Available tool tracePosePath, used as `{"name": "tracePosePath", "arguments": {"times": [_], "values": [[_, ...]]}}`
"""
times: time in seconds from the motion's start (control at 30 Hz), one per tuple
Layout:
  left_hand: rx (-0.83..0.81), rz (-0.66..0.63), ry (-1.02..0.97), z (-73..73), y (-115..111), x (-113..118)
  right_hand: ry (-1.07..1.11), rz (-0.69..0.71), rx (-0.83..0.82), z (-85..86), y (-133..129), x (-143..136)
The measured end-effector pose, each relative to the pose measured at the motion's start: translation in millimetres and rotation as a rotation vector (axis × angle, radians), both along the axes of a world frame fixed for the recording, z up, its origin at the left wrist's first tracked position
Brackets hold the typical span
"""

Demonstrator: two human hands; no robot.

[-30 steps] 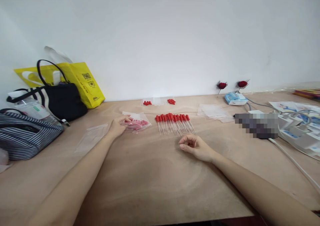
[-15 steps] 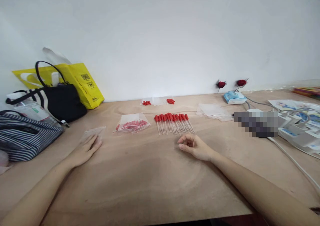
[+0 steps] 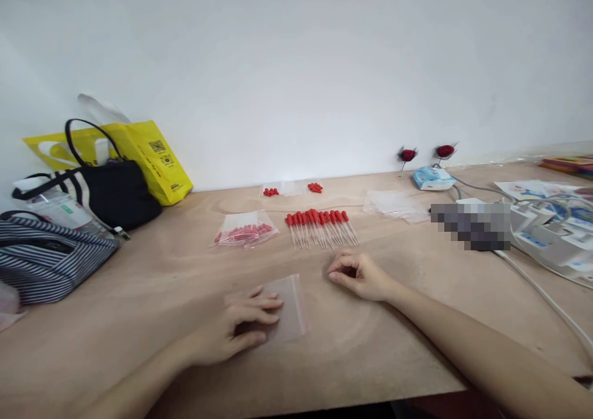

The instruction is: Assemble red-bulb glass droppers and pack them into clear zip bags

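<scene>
My left hand (image 3: 248, 323) lies with its fingers spread on a clear zip bag (image 3: 294, 311) near the front of the table. To the right, my right hand (image 3: 354, 274) rests on the wood with fingers curled and thumb near the fingertips; whether anything is between them is too small to tell. Just beyond it lies a row of red-topped droppers (image 3: 319, 224) with clear stems. Left of the row is a clear bag holding red pieces (image 3: 250, 230).
Small bags with red pieces (image 3: 315, 188) lie by the wall. Flat clear bags (image 3: 393, 206), a blue tissue pack (image 3: 433, 178) and cables with power strips (image 3: 556, 233) are at right. A striped pouch (image 3: 55, 255), a black bag (image 3: 115, 190) and a yellow bag (image 3: 162, 159) stand at left.
My left hand has moved right and nearer the table's front, and the clear bag under it has shifted along. My right hand has stayed almost in place, its fingers slightly more closed.
</scene>
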State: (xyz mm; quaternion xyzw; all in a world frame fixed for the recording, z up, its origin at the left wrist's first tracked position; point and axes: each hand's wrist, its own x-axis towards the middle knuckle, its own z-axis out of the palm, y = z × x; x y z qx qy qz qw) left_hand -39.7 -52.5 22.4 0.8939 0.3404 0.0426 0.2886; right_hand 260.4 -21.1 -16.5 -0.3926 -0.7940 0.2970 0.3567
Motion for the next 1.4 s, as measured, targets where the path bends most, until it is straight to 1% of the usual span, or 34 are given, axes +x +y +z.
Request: {"name": "tracePosePath", "arguments": {"times": [0.1, 0.17, 0.23, 0.3, 0.4, 0.5, 0.67, 0.77, 0.83, 0.9, 1.0, 1.07, 1.23, 1.33, 1.4], "values": [[0.047, -0.087, -0.130, -7.1, 31, 35, -0.054, 0.083, 0.046, 0.1, -3, 1], [0.095, -0.127, -0.184, -12.2, 44, 52, -0.070, 0.099, 0.054, -0.7, -2, 3], [0.182, -0.131, -0.218, -16.2, 50, 62, -0.078, 0.082, 0.056, -1.0, -1, 5], [0.260, -0.092, -0.198, -18.9, 50, 68, -0.091, 0.058, 0.062, -0.6, 1, 8], [0.281, -0.031, -0.092, -21.9, 44, 69, -0.115, 0.067, 0.072, 0.4, 2, 13], [0.267, -0.026, -0.031, -25.0, 41, 68, -0.142, 0.118, 0.094, 2.0, 2, 16], [0.264, -0.020, -0.044, -28.2, 43, 68, -0.160, 0.256, 0.145, 7.7, 0, 17], [0.248, -0.011, -0.048, -27.4, 43, 68, -0.144, 0.360, 0.140, 10.2, -1, 15], [0.236, -0.006, -0.064, -26.7, 43, 69, -0.140, 0.399, 0.131, 10.5, -3, 14], [0.231, -0.003, -0.080, -26.8, 42, 69, -0.173, 0.402, 0.122, 10.3, -4, 12], [0.220, 0.004, -0.084, -27.9, 42, 70, -0.284, 0.393, 0.116, 10.0, -5, 11], [0.202, 0.027, -0.092, -27.8, 42, 68, -0.315, 0.386, 0.109, 9.2, -5, 12], [0.132, 0.051, -0.101, -20.7, 42, 59, -0.182, 0.318, 0.059, 3.7, -1, 17], [0.124, 0.070, -0.069, -17.0, 42, 54, -0.140, 0.336, 0.039, 2.8, 1, 19], [0.138, 0.070, -0.060, -17.2, 43, 55, -0.121, 0.345, 0.030, 4.3, 1, 20]]}}
